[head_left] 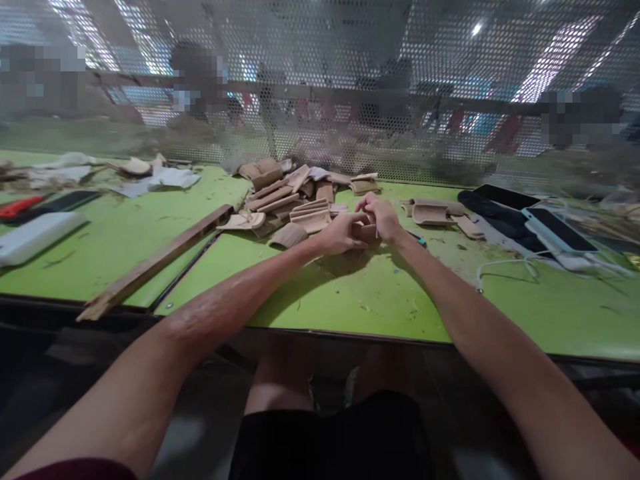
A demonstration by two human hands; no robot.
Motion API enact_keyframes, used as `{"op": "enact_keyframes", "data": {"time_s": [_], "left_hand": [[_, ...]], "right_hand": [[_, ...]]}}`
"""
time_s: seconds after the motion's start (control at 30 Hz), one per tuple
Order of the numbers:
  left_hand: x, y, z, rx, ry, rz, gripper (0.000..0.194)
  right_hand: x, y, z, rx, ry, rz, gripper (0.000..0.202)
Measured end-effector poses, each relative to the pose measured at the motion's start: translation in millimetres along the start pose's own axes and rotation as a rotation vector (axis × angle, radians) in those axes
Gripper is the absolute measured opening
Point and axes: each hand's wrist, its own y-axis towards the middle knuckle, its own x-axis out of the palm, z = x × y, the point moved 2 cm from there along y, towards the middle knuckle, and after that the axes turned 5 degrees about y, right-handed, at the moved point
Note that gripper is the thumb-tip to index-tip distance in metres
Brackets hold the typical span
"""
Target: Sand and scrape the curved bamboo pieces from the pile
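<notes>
Over the green table, my left hand (341, 233) is closed around the side of a curved brown piece (364, 233) that looks like dried bark or husk. My right hand (384, 219) bends over its top and right side, fingers pinched together; what lies between those fingertips is hidden. Just behind and left of my hands is a heap of similar curved pieces (274, 201), some stacked inside one another. A small black and teal object (418, 239) lies beside my right wrist, partly covered by it.
A long wooden strip (160, 263) slants over the left table edge. Further left are a white case (40, 235) and a red-handled tool (23, 207). Phones (560, 228), a white cable (505, 261) and more curved pieces (431, 212) lie right. A perforated screen (320, 87) stands behind, with people beyond.
</notes>
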Motion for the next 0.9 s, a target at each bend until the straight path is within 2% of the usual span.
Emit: {"op": "enact_keyframes", "data": {"time_s": [0.27,0.57,0.73,0.9], "left_hand": [[-2.2,-2.4,-0.2,0.028,0.087,-0.002,0.054],[-1.7,-3.4,-3.3,0.023,0.1,0.024,0.044],[0.0,-1.6,2.1,0.102,0.091,0.012,0.042],[1.6,-2.2,2.9,0.108,0.144,0.014,0.034]], "right_hand": [[1.2,-5.0,11.1,0.009,-0.025,0.016,0.027],[6.9,-11.2,17.2,0.019,0.038,0.102,0.025],[8.6,-9.8,7.7,-0.013,0.117,0.143,0.025],[6.4,-2.3,-4.0,-0.028,0.134,0.132,0.027]]}}
